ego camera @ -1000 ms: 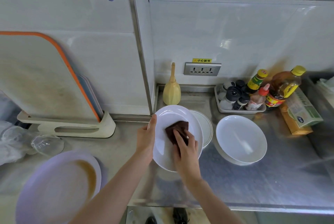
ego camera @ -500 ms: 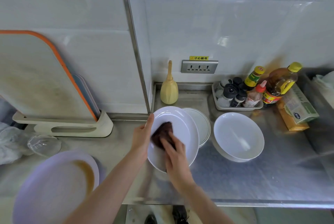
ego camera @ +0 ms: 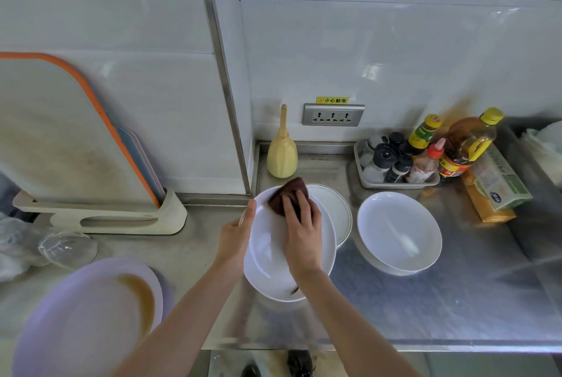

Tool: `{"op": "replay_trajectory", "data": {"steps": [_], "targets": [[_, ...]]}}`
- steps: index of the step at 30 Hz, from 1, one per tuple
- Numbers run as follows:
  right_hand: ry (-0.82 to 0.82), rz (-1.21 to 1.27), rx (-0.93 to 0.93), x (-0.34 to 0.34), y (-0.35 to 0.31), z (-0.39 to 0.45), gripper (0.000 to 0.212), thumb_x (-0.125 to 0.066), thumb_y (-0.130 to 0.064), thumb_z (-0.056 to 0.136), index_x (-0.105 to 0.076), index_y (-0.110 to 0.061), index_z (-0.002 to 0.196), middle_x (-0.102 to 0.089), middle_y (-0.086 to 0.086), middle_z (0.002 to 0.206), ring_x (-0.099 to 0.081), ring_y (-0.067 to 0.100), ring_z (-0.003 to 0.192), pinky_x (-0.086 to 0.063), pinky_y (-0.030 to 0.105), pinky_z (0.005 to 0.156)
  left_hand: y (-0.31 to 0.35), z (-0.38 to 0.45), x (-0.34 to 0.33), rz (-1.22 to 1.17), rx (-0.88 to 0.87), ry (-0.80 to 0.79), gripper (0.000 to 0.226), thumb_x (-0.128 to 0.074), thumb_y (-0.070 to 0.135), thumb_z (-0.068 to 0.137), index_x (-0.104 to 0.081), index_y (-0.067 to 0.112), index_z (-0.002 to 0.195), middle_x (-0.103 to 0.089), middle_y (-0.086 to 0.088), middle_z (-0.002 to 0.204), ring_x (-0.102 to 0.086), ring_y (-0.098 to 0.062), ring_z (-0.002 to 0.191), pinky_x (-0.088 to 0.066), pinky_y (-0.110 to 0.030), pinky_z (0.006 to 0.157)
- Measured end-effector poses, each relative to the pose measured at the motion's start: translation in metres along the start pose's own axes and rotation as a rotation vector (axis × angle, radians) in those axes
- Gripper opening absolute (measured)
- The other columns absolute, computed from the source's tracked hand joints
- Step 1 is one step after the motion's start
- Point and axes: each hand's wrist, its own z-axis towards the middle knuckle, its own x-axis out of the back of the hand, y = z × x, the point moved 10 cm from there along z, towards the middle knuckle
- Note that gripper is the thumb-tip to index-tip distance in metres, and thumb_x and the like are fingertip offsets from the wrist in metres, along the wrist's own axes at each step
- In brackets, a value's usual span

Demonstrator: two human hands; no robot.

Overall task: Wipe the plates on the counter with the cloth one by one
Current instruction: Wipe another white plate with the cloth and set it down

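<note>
Our left hand grips the white plate by its nine o'clock rim, fingers curled behind, while our right hand presses the brown cloth flat-fingered at twelve o'clock. At three o'clock sit a rimmed plate and stacked bowls; at one o'clock, a tray of condiment bottles on the steel counter.

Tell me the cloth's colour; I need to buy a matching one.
Dark brown cloth, pressed under the right hand in the head view.
</note>
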Motion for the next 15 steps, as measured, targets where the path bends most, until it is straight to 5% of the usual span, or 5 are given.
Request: {"op": "replay_trajectory", "data": {"steps": [7,12,15], "targets": [[-0.176,-0.099,-0.286,-0.025,0.039,-0.045,0.074,-0.073,0.014,0.060,-0.053,-0.002,0.129,-0.051,0.023,0.133,-0.045,0.042,0.114,-0.053,0.054,0.082,-0.018,0.002,0.020,-0.130,0.084,0.139,0.050,-0.059,0.057,0.080,-0.041,0.012,0.069,-0.036,-0.002,0.061,-0.038,-0.021,0.061,-0.028,-0.027,0.053],[-0.372,-0.071,-0.405,-0.044,0.023,-0.092,0.055,-0.041,-0.006,0.093,-0.030,-0.014,0.146,-0.032,0.013,0.147,-0.039,0.032,0.113,-0.039,0.038,0.099,-0.039,-0.008,0.032,-0.156,0.115,0.249,0.047,-0.058,0.053,0.084,-0.049,0.008,0.074,-0.047,-0.012,0.073,-0.045,-0.024,0.066,-0.032,-0.028,0.053],[-0.384,0.022,-0.352,-0.045,-0.006,-0.100,0.048,-0.034,-0.018,0.094,-0.039,-0.021,0.142,-0.045,0.007,0.135,-0.041,0.027,0.113,-0.037,0.032,0.098,-0.047,-0.012,0.044,-0.211,0.125,0.320,0.052,-0.058,0.054,0.083,-0.049,0.006,0.064,-0.051,-0.010,0.069,-0.047,-0.026,0.070,-0.037,-0.032,0.059]]}}
